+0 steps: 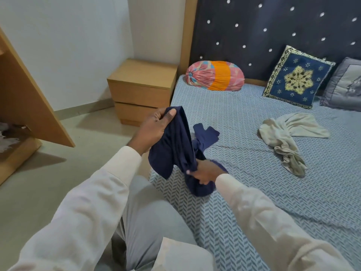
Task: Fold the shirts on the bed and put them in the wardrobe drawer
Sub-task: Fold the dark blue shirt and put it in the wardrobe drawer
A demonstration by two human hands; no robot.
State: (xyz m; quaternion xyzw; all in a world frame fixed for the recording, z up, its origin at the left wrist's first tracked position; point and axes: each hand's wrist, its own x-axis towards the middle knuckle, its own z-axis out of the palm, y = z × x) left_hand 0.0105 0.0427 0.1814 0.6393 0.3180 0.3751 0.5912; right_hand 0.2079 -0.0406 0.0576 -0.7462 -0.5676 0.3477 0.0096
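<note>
Over the bed (pixel 254 192), left hand (pixel 156 126) and right hand (pixel 203 172) grip a navy shirt (pixel 172 145); pale cloth (pixel 7 139) lies in the wardrobe (pixel 29 94).

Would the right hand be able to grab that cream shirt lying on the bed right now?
Probably not yet: the right hand is gripping the navy shirt, as is the left hand. The cream shirt lies apart with only bare sheet between.

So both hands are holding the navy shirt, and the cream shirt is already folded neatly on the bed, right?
Not quite. The left hand and right hand do both hold the navy shirt, but the cream shirt is not folded: the head view shows it lying crumpled on the bed.
</note>
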